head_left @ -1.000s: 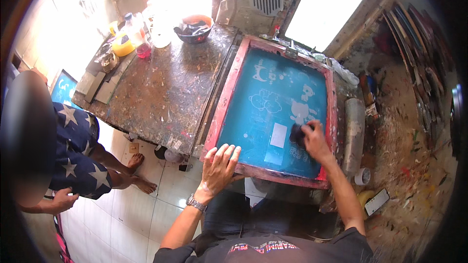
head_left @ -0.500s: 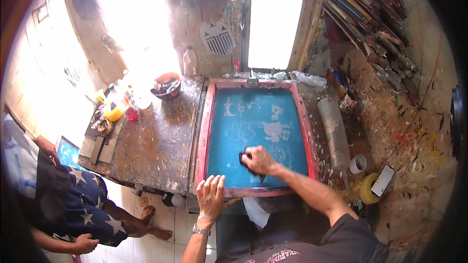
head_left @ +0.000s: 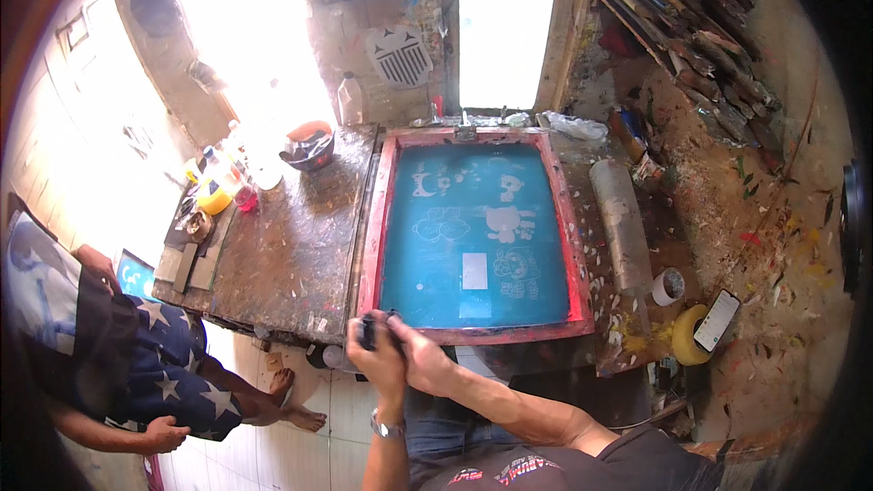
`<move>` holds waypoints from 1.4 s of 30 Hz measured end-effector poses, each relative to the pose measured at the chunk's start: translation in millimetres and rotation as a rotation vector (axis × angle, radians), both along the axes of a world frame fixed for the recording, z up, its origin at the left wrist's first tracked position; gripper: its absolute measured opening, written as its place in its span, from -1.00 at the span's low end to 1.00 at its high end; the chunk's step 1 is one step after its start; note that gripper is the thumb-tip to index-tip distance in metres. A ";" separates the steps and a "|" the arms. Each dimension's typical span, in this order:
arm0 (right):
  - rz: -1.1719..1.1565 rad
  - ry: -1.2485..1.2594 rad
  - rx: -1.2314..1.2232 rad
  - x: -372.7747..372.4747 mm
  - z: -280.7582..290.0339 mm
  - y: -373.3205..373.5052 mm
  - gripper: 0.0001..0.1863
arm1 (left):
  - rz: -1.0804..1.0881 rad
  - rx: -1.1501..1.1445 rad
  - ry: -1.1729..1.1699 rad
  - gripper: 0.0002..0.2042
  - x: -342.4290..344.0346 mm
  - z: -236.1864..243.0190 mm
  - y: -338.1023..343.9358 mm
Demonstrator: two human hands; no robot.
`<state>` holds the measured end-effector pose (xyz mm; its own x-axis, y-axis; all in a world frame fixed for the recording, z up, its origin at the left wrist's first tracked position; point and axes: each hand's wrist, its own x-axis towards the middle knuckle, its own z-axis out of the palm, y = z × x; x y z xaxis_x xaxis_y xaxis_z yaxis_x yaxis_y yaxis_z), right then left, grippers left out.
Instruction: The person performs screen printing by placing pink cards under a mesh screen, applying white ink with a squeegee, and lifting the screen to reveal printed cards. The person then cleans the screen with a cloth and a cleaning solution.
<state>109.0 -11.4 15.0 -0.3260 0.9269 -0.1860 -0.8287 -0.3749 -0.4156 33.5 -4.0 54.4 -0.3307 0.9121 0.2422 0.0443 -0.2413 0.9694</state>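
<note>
A silk-screen frame [head_left: 370, 259] with red-painted wooden edges lies on the bench before me, its blue-green mesh [head_left: 436, 282] bearing pale cartoon outlines. Toward the near side of the mesh shows a white rectangle [head_left: 474, 270], with a fainter one just below it. At the frame's near left corner my left hand [head_left: 377, 365] is closed round a small black object [head_left: 367, 331], mostly hidden by fingers. Against it presses my right hand [head_left: 426, 362], fingers curled at the same object. Its exact kind cannot be made out.
Left on the bench [head_left: 291, 264] stand a bowl [head_left: 309, 145] and several bottles. To the right lie a clear-wrapped roll [head_left: 620, 223], a white cup [head_left: 668, 286] and a phone [head_left: 717, 320] on a yellow tape roll [head_left: 688, 335]. Another person [head_left: 118, 345] stands at left.
My right hand has left the mesh and moved left with the black object to my left hand. The left hand has come off the frame's edge and closed. The white rectangle now shows uncovered.
</note>
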 end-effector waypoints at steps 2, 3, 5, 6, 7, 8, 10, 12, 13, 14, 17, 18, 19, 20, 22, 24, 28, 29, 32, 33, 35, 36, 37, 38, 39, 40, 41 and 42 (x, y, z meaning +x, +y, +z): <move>0.103 -0.507 0.201 -12.2 1.5 -4.9 -0.36 | 0.046 -0.149 -0.106 -0.71 -10.9 -12.2 21.7; 0.098 -0.753 0.278 -10.7 4.1 -3.6 -0.34 | 0.024 -0.198 -0.135 -0.69 -20.5 -17.2 36.1; -0.044 -1.403 0.749 3.3 11.2 -0.9 -0.40 | 0.097 -0.217 -0.009 -0.65 -43.4 -22.7 63.4; -0.159 -1.688 1.083 15.9 14.3 4.4 -0.43 | 0.360 -0.029 0.292 -0.65 -57.1 -23.5 82.3; -0.211 -1.739 1.190 32.5 17.8 11.4 -0.52 | 0.624 0.203 0.534 -0.64 -65.7 -25.7 100.8; -0.377 -1.828 1.257 52.3 21.4 23.5 -0.57 | 0.378 0.000 0.355 -0.70 -89.5 -23.9 117.5; -0.374 -1.938 0.953 93.1 21.8 54.0 -0.54 | 0.439 0.138 0.577 -0.81 -110.9 -31.6 149.7; -0.478 -2.350 0.695 128.3 12.4 85.3 -0.48 | 0.349 -0.004 0.750 -0.78 -123.0 -48.6 168.2; -0.413 -2.378 0.623 141.4 4.1 98.1 -0.44 | 0.306 -0.050 0.889 -0.75 -125.9 -58.3 175.1; -0.369 -2.407 0.529 152.5 -4.2 109.9 -0.41 | 0.241 -0.066 0.959 -0.70 -126.4 -69.1 177.6; -0.178 -2.475 0.417 170.2 -25.6 131.5 -0.34 | 0.209 -0.023 1.088 -0.67 -124.3 -92.2 181.5; -0.036 -2.517 0.378 171.7 -31.3 133.9 -0.33 | 0.216 -0.008 1.089 -0.67 -123.7 -96.1 182.1; -0.073 -2.518 0.401 172.5 -35.3 134.9 -0.33 | 0.222 -0.015 1.093 -0.67 -123.1 -98.3 182.1; -0.049 -2.537 0.392 172.0 -37.4 134.2 -0.33 | 0.273 0.042 1.103 -0.66 -123.2 -98.4 182.4; -0.064 -2.536 0.401 170.8 -37.7 132.5 -0.32 | 0.234 -0.024 1.093 -0.67 -123.5 -94.8 183.9; -0.161 -2.514 0.445 169.9 -35.5 131.3 -0.32 | 0.235 -0.025 1.092 -0.68 -123.5 -90.4 185.5; -0.094 -2.460 0.426 169.6 -34.5 130.6 -0.33 | 0.247 -0.027 1.086 -0.68 -122.2 -88.3 184.7; -0.094 -2.444 0.430 169.5 -35.1 130.5 -0.33 | 0.253 -0.017 1.092 -0.67 -121.7 -89.1 184.0; -0.093 -2.443 0.420 169.1 -40.2 130.0 -0.32 | 0.238 -0.022 1.082 -0.68 -122.0 -91.3 183.3; -0.104 -2.461 0.427 168.7 -41.1 129.9 -0.31 | 0.249 0.017 1.080 -0.67 -121.9 -91.6 184.1; -0.193 -2.447 0.441 167.9 -43.3 129.7 -0.28 | 0.251 0.017 1.089 -0.64 -122.0 -91.9 184.8; -0.205 -2.443 0.449 167.2 -44.0 129.6 -0.27 | 0.256 0.023 1.091 -0.64 -122.0 -91.9 184.8; -0.239 -2.453 0.481 166.6 -44.7 129.5 -0.27 | 0.273 0.018 1.106 -0.64 -121.8 -92.1 185.1; -0.227 -2.444 0.473 165.7 -45.0 129.4 -0.27 | 0.274 0.036 1.097 -0.64 -121.7 -92.3 184.8; -0.246 -2.451 0.488 164.9 -45.7 129.4 -0.27 | 0.276 0.033 1.098 -0.64 -121.7 -92.6 184.6; -0.243 -2.455 0.497 164.2 -45.6 129.8 -0.28 | 0.283 0.022 1.107 -0.64 -121.6 -92.8 184.5; -0.308 -2.451 0.521 163.6 -46.4 130.2 -0.28 | 0.272 0.021 1.097 -0.64 -121.6 -93.0 184.4; -0.346 -2.444 0.535 163.2 -46.3 130.9 -0.29 | 0.262 0.010 1.097 -0.63 -121.8 -93.1 184.5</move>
